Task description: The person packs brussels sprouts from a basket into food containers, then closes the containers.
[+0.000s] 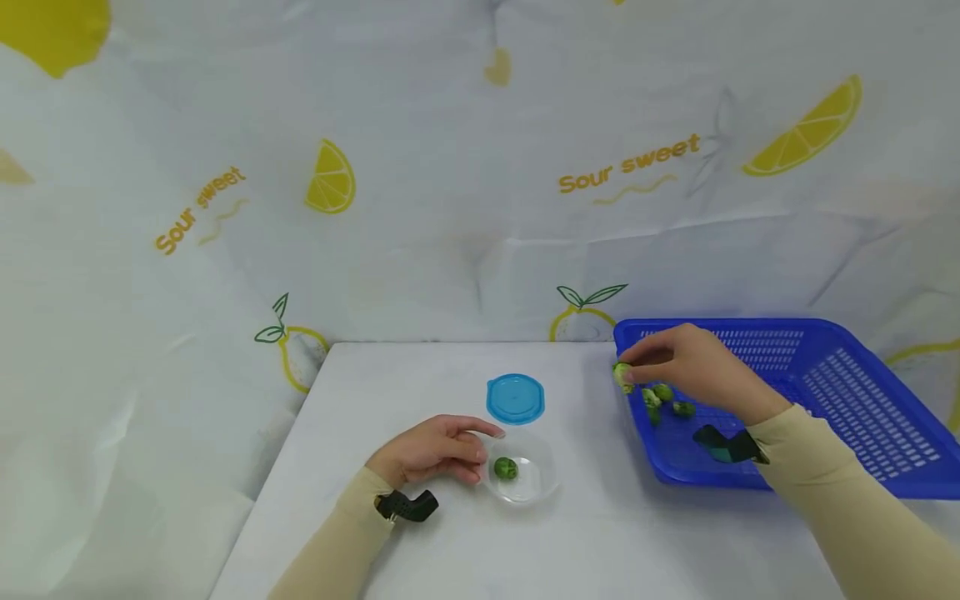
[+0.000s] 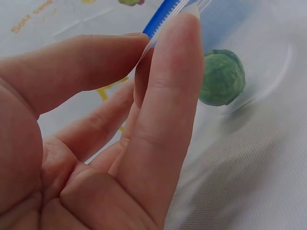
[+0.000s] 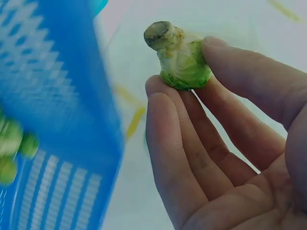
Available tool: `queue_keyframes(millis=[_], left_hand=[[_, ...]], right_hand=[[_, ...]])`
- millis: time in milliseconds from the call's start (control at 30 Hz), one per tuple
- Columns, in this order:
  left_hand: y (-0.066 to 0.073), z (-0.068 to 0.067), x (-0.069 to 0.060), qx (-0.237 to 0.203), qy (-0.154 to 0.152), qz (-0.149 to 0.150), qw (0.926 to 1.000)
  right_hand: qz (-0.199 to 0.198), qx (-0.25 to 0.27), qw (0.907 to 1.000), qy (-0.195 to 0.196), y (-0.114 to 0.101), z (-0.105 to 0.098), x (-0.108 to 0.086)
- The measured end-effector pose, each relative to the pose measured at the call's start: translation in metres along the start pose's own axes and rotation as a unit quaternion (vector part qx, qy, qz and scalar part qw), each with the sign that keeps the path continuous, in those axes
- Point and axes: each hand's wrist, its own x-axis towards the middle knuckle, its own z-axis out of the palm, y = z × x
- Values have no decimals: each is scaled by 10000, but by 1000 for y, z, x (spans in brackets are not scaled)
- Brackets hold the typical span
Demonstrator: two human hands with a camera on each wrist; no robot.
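My left hand (image 1: 435, 450) pinches the rim of a clear plastic container (image 1: 538, 479) between thumb and finger. Inside it lies one green Brussels sprout (image 1: 506, 468), which also shows blurrily behind the fingers in the left wrist view. Over the left side of a blue plastic basket (image 1: 735, 473), my right hand (image 1: 693, 368) holds another Brussels sprout (image 3: 184, 62) with thumb and fingertips. Its brown cut stem points away from the palm in the right wrist view. Several more sprouts (image 1: 660, 393) sit in the basket's left part, below this hand.
A round blue lid (image 1: 515, 398) lies flat on the white table (image 1: 420, 375), just beyond the container. The basket takes up the table's right side. Behind the table hangs a white sheet (image 1: 435, 250) printed with lemons and words.
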Motion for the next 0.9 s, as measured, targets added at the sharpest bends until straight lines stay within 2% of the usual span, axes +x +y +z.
queue_keyframes(millis=[167,333,467,700,900], left_hand=[[2,0,0,-73,-75,16,9999],[2,0,-3,-105,-138,-3,9998],[3,0,-3,-103,-182,-8,9998],[7,2,-2,-131,-255,120,9995],[7,2,-2,-85,-246,118,9996]], right_hand=[[-368,40,9991,-213,-31,24,8],[-653,242,9964,-487,-52,52,14],[-850,434,9932,-661,-61,74,16],[-1286,512,9879,-702,-73,103,15],[-1210,657,9872,-810,-75,125,16]])
